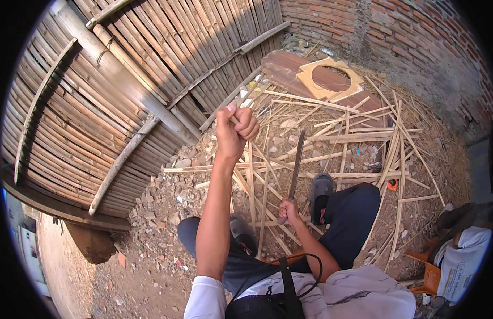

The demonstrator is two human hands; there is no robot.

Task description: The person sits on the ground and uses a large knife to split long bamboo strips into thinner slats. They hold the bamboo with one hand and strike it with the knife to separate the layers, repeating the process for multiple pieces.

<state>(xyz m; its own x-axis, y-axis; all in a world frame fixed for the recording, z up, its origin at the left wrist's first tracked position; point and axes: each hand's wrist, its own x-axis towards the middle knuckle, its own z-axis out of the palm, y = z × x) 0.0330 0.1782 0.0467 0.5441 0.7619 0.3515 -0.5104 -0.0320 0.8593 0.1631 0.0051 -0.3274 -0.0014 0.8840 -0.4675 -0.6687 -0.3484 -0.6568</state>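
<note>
Raised in front of me, my left hand (237,130) is closed in a fist, thumb up. Something pale shows between its thumb and fingers, too small to make out. Lower and to the right, my right hand (290,211) grips the handle of a long dark-bladed knife (297,167), whose blade points up and away from me. Loose split bamboo strips (337,139) lie crisscrossed on the ground beyond and around my feet. Between my two hands is a gap, and the blade touches neither the left hand nor, as far as I can tell, any strip.
A bamboo-slat fence (145,42) stands at the left, a brick wall (411,32) at the back right. A tan board with a round hole (308,73) rests on a brown panel (278,65). Rubble (156,223) covers the ground. An orange chair (431,274) stands at right beside a partly visible person.
</note>
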